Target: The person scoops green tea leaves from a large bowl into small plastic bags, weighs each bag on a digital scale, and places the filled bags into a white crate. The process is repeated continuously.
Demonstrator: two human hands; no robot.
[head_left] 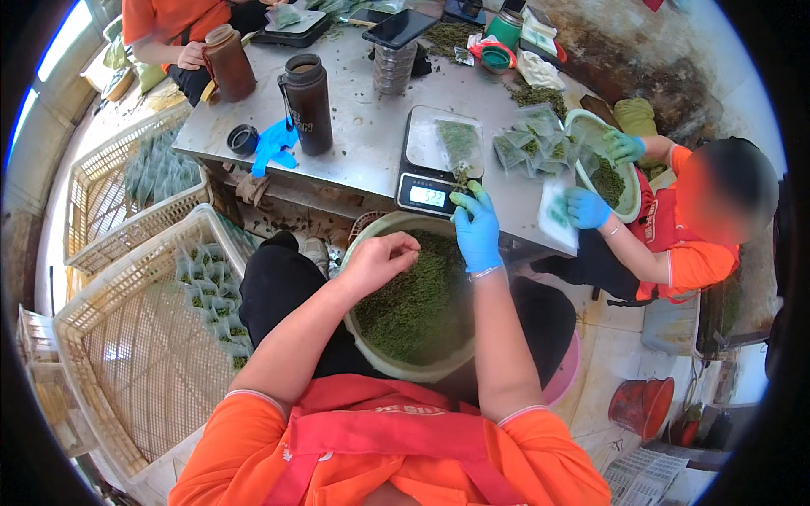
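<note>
My left hand (381,261), bare, hovers over the left side of a pale round basin (359,333) full of small dried green herb (413,299). Its fingers are curled together, and whatever they hold is hidden. In a blue glove with green-stained fingertips, my right hand (477,236) reaches to the front right of a digital scale (429,196). Its fingers are closed on what looks like a pinch of green herb, beside the mouth of a clear bag (458,143). That bag lies on the scale's plate with some herb in it, and the scale's display is lit.
Filled bags (531,143) lie right of the scale. A co-worker's gloved hands (588,208) work beside another herb basin (629,198). A brown bottle (308,105), a phone on a jar (399,29) and a blue glove (275,145) occupy the table (363,177). Crates (126,371) stand left.
</note>
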